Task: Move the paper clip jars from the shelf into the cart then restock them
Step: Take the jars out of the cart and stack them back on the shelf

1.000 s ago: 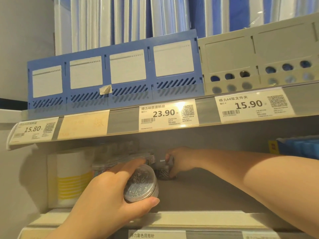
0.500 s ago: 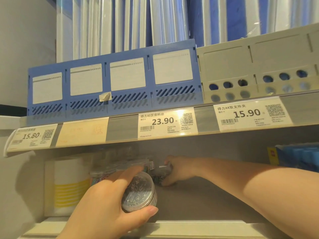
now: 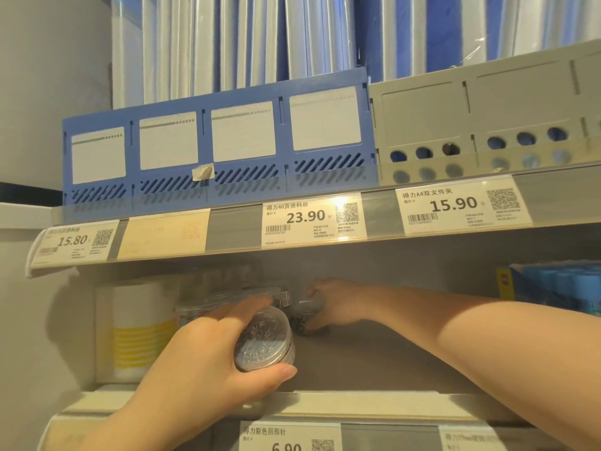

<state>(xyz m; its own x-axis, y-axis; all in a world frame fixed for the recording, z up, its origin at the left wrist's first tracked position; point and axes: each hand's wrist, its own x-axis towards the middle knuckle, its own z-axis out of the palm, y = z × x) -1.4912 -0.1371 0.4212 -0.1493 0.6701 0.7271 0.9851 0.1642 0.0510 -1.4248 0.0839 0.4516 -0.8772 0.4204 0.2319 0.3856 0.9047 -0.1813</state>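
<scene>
My left hand [image 3: 208, 362] grips a clear round jar of paper clips [image 3: 265, 341], lid facing me, just above the front of the lower shelf [image 3: 374, 356]. Behind it, more clear jars [image 3: 227, 296] stand in the shelf's shadowed back. My right hand [image 3: 331, 307] reaches deep into the shelf and its curled fingers hold another small jar [image 3: 300, 315] of dark clips that stands on the shelf floor. The cart is out of view.
A white and yellow box [image 3: 136, 333] stands at the shelf's left end. Blue packs [image 3: 559, 288] fill the right end. The upper shelf edge with price tags [image 3: 312, 219] hangs low over both hands. Blue and grey file racks [image 3: 221, 141] sit above.
The view has tilted down a little. My left hand keeps its jar in much the same place. My right hand stays on the jar at the back.
</scene>
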